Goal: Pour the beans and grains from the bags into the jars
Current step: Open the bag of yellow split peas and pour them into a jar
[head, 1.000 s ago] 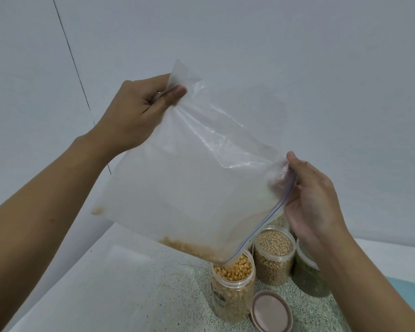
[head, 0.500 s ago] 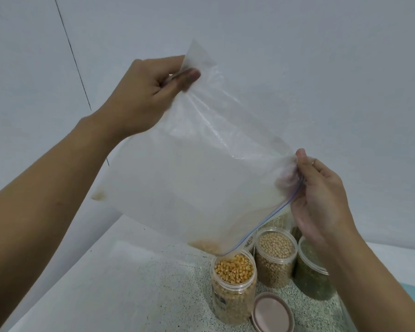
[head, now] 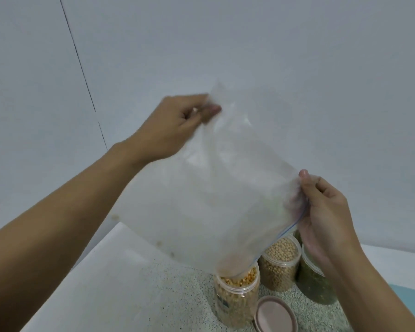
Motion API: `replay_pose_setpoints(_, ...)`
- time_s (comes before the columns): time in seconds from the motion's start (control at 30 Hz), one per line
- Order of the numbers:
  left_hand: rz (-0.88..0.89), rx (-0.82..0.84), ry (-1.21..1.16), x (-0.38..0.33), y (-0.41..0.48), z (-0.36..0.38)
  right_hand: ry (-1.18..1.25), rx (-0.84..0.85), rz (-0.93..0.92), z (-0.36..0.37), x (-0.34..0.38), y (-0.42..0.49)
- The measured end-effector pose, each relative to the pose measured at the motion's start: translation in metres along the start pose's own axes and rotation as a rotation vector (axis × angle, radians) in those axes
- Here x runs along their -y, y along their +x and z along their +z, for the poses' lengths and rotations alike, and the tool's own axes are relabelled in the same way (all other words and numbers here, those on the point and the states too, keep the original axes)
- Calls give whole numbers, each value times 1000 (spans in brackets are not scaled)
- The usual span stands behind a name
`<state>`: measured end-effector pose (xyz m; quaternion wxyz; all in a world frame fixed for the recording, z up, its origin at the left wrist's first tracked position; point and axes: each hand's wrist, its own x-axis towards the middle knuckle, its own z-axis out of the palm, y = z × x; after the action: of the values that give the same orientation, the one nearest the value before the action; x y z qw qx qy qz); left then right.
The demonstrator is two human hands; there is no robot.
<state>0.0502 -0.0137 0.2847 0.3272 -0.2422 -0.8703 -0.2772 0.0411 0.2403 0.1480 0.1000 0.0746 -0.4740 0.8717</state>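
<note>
Left hand (head: 175, 130) pinches bag (head: 213, 195) corner high, right hand (head: 321, 212) pinches zip edge; mouth over corn jar (head: 236, 298). Bag looks near empty; next likely lid (head: 274, 316).

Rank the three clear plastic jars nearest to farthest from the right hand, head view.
1. Clear plastic jar of dark green grains, just under the right hand, partly behind its wrist.
2. Clear plastic jar of pale beige beans, in the middle.
3. Clear plastic jar of yellow kernels, farthest left, below the clear zip bag.
</note>
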Motion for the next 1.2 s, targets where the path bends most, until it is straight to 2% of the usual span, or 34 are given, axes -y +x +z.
replay_pose_setpoints(0.33, -11, 14, -32, 4, 0, 4, 10, -62, -38, -3, -1, 3)
replay_pose_setpoints(0.43, -10, -31, -66, 5, 0, 1, 19, -61, -49, -3, -3, 5)
replay_pose_setpoints(0.5, -24, 24, -46, 1, 2, -1, 17, -68, -49, -2, -3, 5)
replay_pose_setpoints(0.7, -219, 105, -243, 15, -18, -25, 48, -57, -57, -2, -5, 14)
replay_pose_setpoints(0.9, -403, 142, -181, 49, -97, -17, 78, -51, -19, -4, -17, 24)
replay_pose_setpoints(1.0, -323, 85, -7, 59, -120, -8, 45, -51, 23, -3, -23, 29)
replay_pose_setpoints(1.1, -245, -15, 112, 53, -107, -12, -41, -66, 21, 1, -24, 36)
replay_pose_setpoints(1.2, -185, -5, 179, 46, -86, -18, -134, -122, -23, 4, -20, 45)
